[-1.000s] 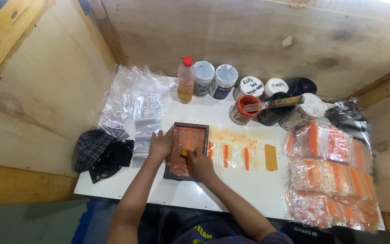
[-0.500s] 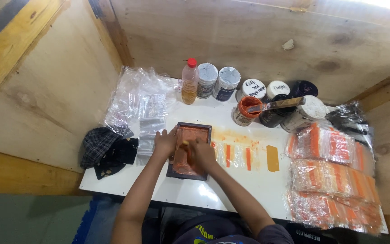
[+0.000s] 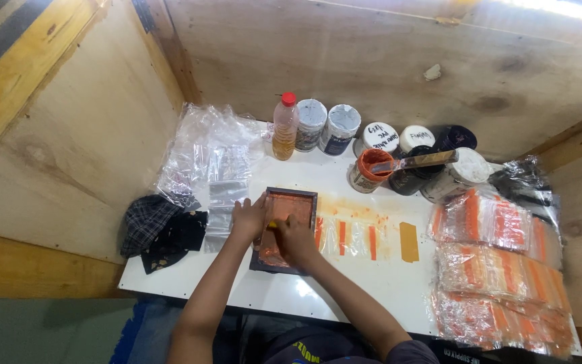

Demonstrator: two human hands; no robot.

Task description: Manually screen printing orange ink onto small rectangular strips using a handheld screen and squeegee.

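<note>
Pressing down on a small dark frame (image 3: pixel 284 229), our two hands work at the near middle of the white desk (image 3: pixel 284 296). The left hand (image 3: pixel 249 217) lies flat with fingers spread on the frame's left edge, steadying it. The right hand (image 3: pixel 296 239) is closed around a small tool (image 3: pixel 272 225) with a yellowish tip showing; its grip pinches this tool against the orange-stained mesh inside the frame. How much of the tool lies hidden in the fist we cannot tell.

Just right of the grip, clear bags (image 3: pixel 351 237) lie flat on the desk, each bearing an orange stripe, and beyond them sits a loose orange strip (image 3: pixel 409 241). Further right, well apart from the hands, stacks of printed bags (image 3: pixel 500 263) cover the desk's edge. Left of the grip lie unprinted clear bags (image 3: pixel 203 162), and past them a dark checked cloth (image 3: pixel 159 229).

Beyond the grip, against the plywood wall, stand a bottle (image 3: pixel 283 127) with a red cap, several lidded jars (image 3: pixel 325 127), and an open tin (image 3: pixel 370 170) of orange ink with a spatula (image 3: pixel 419 162) resting across its rim.
</note>
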